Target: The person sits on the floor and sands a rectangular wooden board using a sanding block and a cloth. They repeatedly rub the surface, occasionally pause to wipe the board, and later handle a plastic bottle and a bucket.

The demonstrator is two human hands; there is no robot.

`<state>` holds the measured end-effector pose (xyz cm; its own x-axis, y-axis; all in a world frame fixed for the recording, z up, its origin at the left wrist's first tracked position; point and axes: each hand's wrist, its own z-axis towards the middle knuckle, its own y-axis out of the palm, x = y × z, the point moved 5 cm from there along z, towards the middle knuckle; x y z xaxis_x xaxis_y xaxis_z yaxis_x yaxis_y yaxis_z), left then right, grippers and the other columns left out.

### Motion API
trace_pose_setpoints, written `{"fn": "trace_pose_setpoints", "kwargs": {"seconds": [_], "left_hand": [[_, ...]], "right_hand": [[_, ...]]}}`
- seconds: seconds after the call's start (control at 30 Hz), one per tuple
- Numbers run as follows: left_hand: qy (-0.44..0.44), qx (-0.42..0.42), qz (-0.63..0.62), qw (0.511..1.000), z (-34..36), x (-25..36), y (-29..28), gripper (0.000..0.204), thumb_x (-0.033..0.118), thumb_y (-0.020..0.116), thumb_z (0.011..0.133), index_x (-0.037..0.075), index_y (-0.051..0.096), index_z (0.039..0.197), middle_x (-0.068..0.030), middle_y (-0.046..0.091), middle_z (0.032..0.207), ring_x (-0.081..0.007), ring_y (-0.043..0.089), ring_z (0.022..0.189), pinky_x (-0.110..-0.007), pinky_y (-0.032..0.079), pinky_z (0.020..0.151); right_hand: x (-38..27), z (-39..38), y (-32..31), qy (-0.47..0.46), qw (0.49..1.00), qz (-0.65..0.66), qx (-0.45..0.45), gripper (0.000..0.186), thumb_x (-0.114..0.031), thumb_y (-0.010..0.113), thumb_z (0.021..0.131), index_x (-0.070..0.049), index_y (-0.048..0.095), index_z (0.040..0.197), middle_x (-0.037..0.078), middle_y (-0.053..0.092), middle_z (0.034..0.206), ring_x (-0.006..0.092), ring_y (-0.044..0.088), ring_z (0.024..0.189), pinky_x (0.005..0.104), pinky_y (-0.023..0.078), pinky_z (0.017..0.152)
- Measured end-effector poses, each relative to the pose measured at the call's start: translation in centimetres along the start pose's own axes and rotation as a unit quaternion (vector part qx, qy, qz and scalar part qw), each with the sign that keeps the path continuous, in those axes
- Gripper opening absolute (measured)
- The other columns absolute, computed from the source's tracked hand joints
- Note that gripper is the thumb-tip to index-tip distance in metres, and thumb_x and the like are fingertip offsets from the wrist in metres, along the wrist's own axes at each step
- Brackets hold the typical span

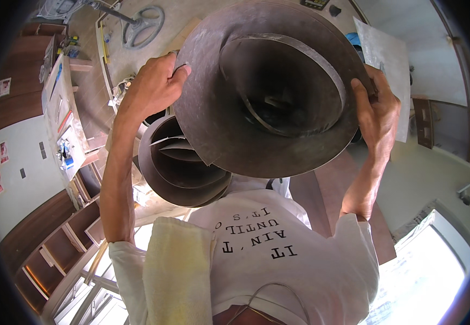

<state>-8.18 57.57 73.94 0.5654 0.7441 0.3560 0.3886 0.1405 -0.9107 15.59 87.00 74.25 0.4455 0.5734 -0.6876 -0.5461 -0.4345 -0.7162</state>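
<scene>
Both hands hold a rolled sheet of dark metal (270,89), coiled into a wide cone with its open mouth facing the camera. The left hand (156,86) grips the sheet's left rim, fingers curled over the edge; the right hand (378,114) clasps the right rim. A second coiled metal sheet (178,162) sits just below, overlapped by the first.

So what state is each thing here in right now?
Left hand: gripping the edge of the upper roll.
Right hand: gripping the opposite edge.
Upper roll: coiled dark sheet, held up, open end toward the camera.
Lower roll: coiled, partly hidden behind the upper roll.
Towel: draped over the shoulder.
</scene>
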Motion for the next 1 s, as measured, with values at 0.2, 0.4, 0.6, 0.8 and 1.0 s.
{"fn": "trace_pose_setpoints", "kwargs": {"seconds": [0.2, 0.4, 0.6, 0.8, 1.0], "left_hand": [[0.014, 0.013, -0.006, 1.000, -0.2, 0.5, -0.6, 0.039, 0.024, 0.062, 0.098, -0.005, 0.049, 0.076, -0.0237, 0.049, 0.061, -0.0347, 0.046, 0.054, -0.049, 0.038, 0.060], [0.024, 0.031, 0.019, 0.999, 0.3, -0.4, 0.5, 0.036, 0.026, 0.062, 0.099, -0.005, 0.056, 0.083, -0.0222, 0.054, 0.064, -0.0337, 0.052, 0.058, -0.048, 0.042, 0.061], [0.037, 0.021, -0.027, 0.999, 1.4, -1.6, 2.6, 0.022, 0.021, 0.065, 0.079, 0.001, 0.067, 0.071, -0.0186, 0.064, 0.065, -0.0349, 0.060, 0.057, -0.050, 0.048, 0.058], [-0.031, 0.064, -0.109, 0.991, -1.6, -1.2, 4.1, 0.044, 0.037, 0.064, 0.093, -0.006, 0.071, 0.101, -0.0254, 0.074, 0.094, -0.0427, 0.072, 0.095, -0.051, 0.057, 0.087], [0.028, 0.177, -0.212, 0.961, -9.4, -4.5, 4.4, 0.073, 0.052, 0.066, 0.095, -0.010, 0.056, 0.133, -0.0234, 0.073, 0.111, -0.0414, 0.072, 0.098, -0.048, 0.056, 0.090]], "right_hand": [[-0.9, -0.2, -1.0, 0.010, 1.000, 0.003, 0.011, 0.027, -0.014, 0.069, 0.094, -0.009, 0.072, 0.121, 0.018, 0.078, 0.097, 0.0286, 0.077, 0.087, 0.0379, 0.057, 0.079], [-0.6, 0.3, 0.7, -0.021, 1.000, -0.005, 0.019, 0.030, -0.016, 0.069, 0.094, -0.010, 0.071, 0.124, 0.016, 0.078, 0.097, 0.0214, 0.075, 0.085, 0.0363, 0.057, 0.077], [-0.1, 0.5, 1.5, -0.084, 0.996, -0.028, -0.001, 0.043, -0.021, 0.065, 0.102, -0.002, 0.060, 0.141, 0.018, 0.071, 0.129, 0.0251, 0.068, 0.115, 0.0368, 0.050, 0.103], [1.9, -0.8, 0.9, -0.081, 0.992, -0.092, -0.025, 0.046, -0.019, 0.066, 0.100, -0.011, 0.056, 0.145, 0.016, 0.071, 0.122, 0.0250, 0.070, 0.094, 0.0396, 0.055, 0.082], [2.5, -1.3, 1.7, -0.146, 0.981, -0.125, 0.025, 0.051, -0.020, 0.067, 0.100, -0.014, 0.052, 0.149, 0.016, 0.070, 0.124, 0.0257, 0.070, 0.093, 0.0409, 0.055, 0.078]]}}
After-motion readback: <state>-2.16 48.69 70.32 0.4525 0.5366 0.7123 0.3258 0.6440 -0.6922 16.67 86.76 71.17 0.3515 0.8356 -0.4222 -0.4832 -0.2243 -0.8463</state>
